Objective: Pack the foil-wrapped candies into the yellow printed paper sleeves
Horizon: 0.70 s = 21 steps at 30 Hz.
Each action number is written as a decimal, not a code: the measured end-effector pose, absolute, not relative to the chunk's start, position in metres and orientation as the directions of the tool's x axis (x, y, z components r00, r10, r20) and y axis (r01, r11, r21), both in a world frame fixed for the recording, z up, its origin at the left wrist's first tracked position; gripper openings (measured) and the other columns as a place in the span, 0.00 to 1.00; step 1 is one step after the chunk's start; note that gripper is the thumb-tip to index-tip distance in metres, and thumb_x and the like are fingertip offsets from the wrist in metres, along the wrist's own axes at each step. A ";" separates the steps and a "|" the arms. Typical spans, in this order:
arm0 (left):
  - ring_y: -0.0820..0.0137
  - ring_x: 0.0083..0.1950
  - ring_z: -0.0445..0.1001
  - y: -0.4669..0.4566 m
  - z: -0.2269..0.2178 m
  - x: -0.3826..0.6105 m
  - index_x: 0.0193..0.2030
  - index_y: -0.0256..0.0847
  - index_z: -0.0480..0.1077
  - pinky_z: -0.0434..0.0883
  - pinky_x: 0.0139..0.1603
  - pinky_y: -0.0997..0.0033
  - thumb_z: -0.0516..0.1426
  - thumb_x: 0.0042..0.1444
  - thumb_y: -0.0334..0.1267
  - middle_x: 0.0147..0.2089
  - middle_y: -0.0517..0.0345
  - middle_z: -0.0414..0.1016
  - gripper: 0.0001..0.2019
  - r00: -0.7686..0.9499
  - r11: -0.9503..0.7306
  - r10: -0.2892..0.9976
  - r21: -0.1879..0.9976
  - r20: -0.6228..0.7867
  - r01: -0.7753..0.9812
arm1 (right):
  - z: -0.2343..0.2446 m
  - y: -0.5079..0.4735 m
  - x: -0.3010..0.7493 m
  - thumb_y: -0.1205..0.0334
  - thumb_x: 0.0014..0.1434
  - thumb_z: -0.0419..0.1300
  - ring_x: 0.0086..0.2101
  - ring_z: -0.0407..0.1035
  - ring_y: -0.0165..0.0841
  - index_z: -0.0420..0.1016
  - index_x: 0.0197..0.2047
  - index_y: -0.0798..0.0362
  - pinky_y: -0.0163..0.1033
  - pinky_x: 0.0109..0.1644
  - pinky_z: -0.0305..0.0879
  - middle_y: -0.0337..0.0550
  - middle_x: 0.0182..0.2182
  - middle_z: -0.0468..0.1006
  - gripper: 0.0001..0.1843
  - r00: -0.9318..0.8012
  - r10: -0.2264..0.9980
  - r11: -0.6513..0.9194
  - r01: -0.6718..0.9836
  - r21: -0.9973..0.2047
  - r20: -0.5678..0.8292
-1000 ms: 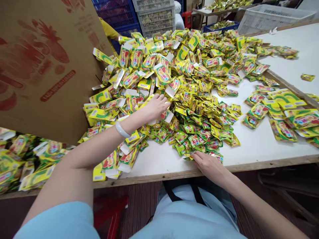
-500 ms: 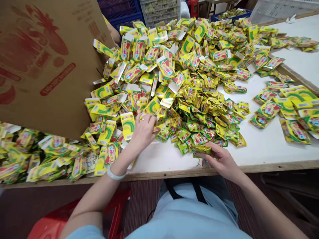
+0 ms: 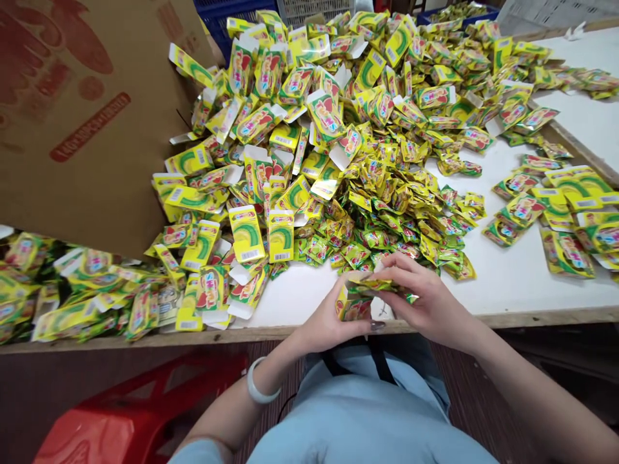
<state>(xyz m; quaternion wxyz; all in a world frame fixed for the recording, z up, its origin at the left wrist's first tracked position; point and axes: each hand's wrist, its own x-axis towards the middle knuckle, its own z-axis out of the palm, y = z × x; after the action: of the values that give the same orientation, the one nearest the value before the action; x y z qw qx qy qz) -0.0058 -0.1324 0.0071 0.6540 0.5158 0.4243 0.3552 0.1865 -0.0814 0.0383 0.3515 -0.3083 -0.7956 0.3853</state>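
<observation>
- The left hand [image 3: 325,322] grips a small yellow carton [image 3: 352,304] over the near edge of the white table [image 3: 507,283], fingers wrapped round its lower end and thumb along the underside.
- The carton's long axis runs from the left palm up and away toward the pile; its open mouth points away and slightly right, toward the other hand.
- The right hand [image 3: 425,299] pinches a bunch of green-and-yellow sachets [image 3: 387,283] and holds them at that open mouth, touching the carton (how far inside they sit is hidden by the fingers).
- Just beyond the grip lies the heap of loose sachets [image 3: 401,219]; farther out and to the left of the grip, flat and part-folded cartons [image 3: 271,148] are piled against a brown cardboard box [image 3: 91,122].
- Half a second ago the left hand was out at the carton pile and the right was lifting sachets off the table, well apart; now both hands meet at the table edge.
- A white bangle [image 3: 260,386] sits on the left wrist, below the grip; a red stool [image 3: 135,419] shows lower left.
</observation>
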 end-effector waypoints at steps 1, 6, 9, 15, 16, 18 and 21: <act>0.64 0.41 0.76 -0.133 0.008 -0.006 0.58 0.44 0.60 0.73 0.43 0.65 0.67 0.51 0.43 0.45 0.52 0.75 0.31 0.379 0.202 0.906 0.979 -0.186 -0.004 | 0.041 -0.083 0.189 0.71 0.64 0.56 0.43 0.72 0.35 0.78 0.45 0.50 0.40 0.47 0.73 0.46 0.41 0.73 0.11 -0.614 0.736 0.540 0.276 -0.795 0.287; 0.60 0.52 0.77 -0.136 0.008 -0.003 0.66 0.45 0.52 0.71 0.53 0.61 0.64 0.56 0.37 0.53 0.49 0.76 0.34 0.422 0.129 0.887 0.978 -0.189 0.167 | 0.055 -0.088 0.203 0.73 0.62 0.55 0.38 0.74 0.34 0.77 0.49 0.46 0.39 0.42 0.73 0.45 0.44 0.72 0.17 -0.793 0.609 0.574 0.425 -0.700 0.018; 0.59 0.53 0.75 -0.135 0.008 -0.003 0.66 0.44 0.53 0.71 0.55 0.60 0.64 0.55 0.36 0.56 0.48 0.74 0.35 0.440 0.084 0.879 0.969 -0.182 0.233 | 0.054 -0.086 0.209 0.71 0.64 0.55 0.41 0.74 0.35 0.74 0.50 0.46 0.38 0.44 0.73 0.44 0.44 0.75 0.15 -0.815 0.575 0.589 0.344 -0.731 0.080; 0.61 0.48 0.77 -0.134 0.015 -0.004 0.68 0.42 0.52 0.73 0.51 0.61 0.63 0.56 0.37 0.53 0.47 0.75 0.36 0.529 0.134 0.818 0.969 -0.226 0.208 | 0.028 -0.095 0.218 0.68 0.69 0.51 0.35 0.73 0.32 0.74 0.38 0.52 0.34 0.37 0.70 0.45 0.36 0.76 0.12 -0.740 0.621 0.621 0.265 -0.738 0.258; 0.61 0.49 0.77 -0.134 0.016 -0.003 0.69 0.41 0.51 0.73 0.52 0.61 0.63 0.56 0.37 0.55 0.46 0.74 0.37 0.534 0.144 0.813 0.969 -0.230 0.199 | 0.027 -0.096 0.218 0.67 0.70 0.50 0.34 0.73 0.32 0.76 0.39 0.52 0.34 0.37 0.70 0.45 0.36 0.77 0.13 -0.763 0.600 0.617 0.251 -0.746 0.239; 0.59 0.54 0.75 -0.135 0.016 0.001 0.70 0.41 0.49 0.71 0.56 0.60 0.63 0.56 0.38 0.58 0.44 0.72 0.38 0.527 0.148 0.819 0.971 -0.228 0.190 | 0.031 -0.097 0.218 0.67 0.71 0.50 0.37 0.75 0.32 0.77 0.43 0.51 0.34 0.40 0.72 0.46 0.39 0.78 0.14 -0.816 0.551 0.584 0.227 -0.779 0.175; 0.58 0.58 0.73 -0.135 0.012 0.010 0.71 0.41 0.47 0.68 0.61 0.59 0.63 0.55 0.36 0.61 0.44 0.70 0.41 0.510 0.124 0.833 0.971 -0.215 0.207 | 0.036 -0.099 0.216 0.64 0.70 0.53 0.45 0.75 0.33 0.76 0.51 0.48 0.36 0.48 0.71 0.46 0.46 0.79 0.12 -0.837 0.535 0.518 0.219 -0.827 0.114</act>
<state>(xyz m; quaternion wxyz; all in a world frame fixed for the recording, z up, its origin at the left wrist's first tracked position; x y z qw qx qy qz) 0.0100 -0.1354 0.0122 0.6174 0.6115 0.4251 0.2535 0.2159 -0.0988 0.0360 0.1805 -0.2210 -0.8523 0.4383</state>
